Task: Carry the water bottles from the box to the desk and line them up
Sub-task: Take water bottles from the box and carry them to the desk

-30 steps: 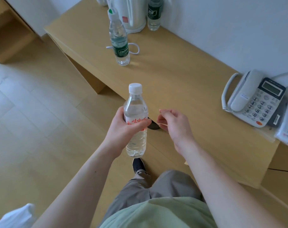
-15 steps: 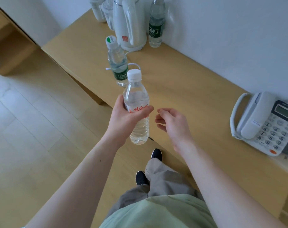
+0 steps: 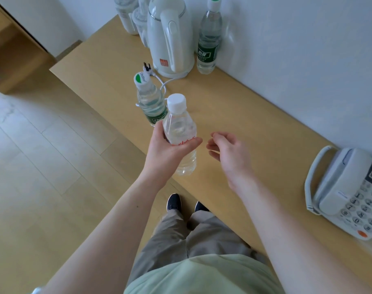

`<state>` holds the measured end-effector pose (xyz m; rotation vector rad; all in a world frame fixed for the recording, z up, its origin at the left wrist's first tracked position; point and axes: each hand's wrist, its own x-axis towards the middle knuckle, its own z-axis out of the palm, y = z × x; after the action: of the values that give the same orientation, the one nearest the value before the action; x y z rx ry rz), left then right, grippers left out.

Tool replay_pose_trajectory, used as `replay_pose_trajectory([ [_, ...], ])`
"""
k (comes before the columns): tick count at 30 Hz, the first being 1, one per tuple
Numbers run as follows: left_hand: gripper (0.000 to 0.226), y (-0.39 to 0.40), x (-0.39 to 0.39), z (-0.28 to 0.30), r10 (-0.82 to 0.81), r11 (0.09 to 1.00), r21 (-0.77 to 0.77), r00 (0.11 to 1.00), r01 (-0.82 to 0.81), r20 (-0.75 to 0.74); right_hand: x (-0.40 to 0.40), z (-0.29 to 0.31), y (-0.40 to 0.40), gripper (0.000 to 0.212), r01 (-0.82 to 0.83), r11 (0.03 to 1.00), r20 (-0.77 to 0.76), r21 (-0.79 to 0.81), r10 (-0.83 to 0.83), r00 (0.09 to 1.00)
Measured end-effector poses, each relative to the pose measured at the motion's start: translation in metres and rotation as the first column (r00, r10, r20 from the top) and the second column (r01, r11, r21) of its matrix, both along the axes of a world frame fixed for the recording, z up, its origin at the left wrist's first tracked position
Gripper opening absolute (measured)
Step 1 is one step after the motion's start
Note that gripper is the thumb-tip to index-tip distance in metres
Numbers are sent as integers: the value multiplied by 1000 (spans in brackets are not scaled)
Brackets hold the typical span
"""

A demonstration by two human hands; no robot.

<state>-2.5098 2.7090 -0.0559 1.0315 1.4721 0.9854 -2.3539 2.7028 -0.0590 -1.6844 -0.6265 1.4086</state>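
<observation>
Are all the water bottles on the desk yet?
Not yet. One green-label bottle stands near the desk's front edge, another by the kettle. The left hand holds a white-capped bottle over the edge, not set down. The right hand is empty.

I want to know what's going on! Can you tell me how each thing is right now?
White-capped bottle: capped, upright, held above the desk edge.
Left hand: grips the white-capped bottle.
Right hand: holds nothing, fingers loosely curled.
Green-capped bottle: capped, standing on the desk.
Bottle by the wall: capped, standing.
Kettle: lid shut, unplugged.
Phone: handset on cradle.
</observation>
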Motion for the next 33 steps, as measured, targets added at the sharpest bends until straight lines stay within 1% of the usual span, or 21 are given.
replay_pose_trajectory([
  [3,64,12,-2,-2,-1,1000,-3,1000,1,-20,-1,1,11,12,9,1000,13,15,-9,1000],
  [10,69,30,-8,-10,-72,997,-33,995,70,-68,-7,0,28,13,45,999,34,27,-46,998],
  [15,63,35,-12,-15,-107,994,-33,988,103,-115,-13,-3,34,13,51,998,31,25,-52,998],
  [25,68,32,-10,-26,-16,999,-37,988,10,-156,-23,-6,37,12,68,998,44,14,-68,997],
  [29,69,32,-12,-24,-58,998,-46,985,52,-161,-26,-6,36,12,64,998,50,10,-64,997],
  [33,69,29,-12,-24,-55,997,-55,989,48,-135,-28,-6,34,12,59,998,41,3,-59,997],
])
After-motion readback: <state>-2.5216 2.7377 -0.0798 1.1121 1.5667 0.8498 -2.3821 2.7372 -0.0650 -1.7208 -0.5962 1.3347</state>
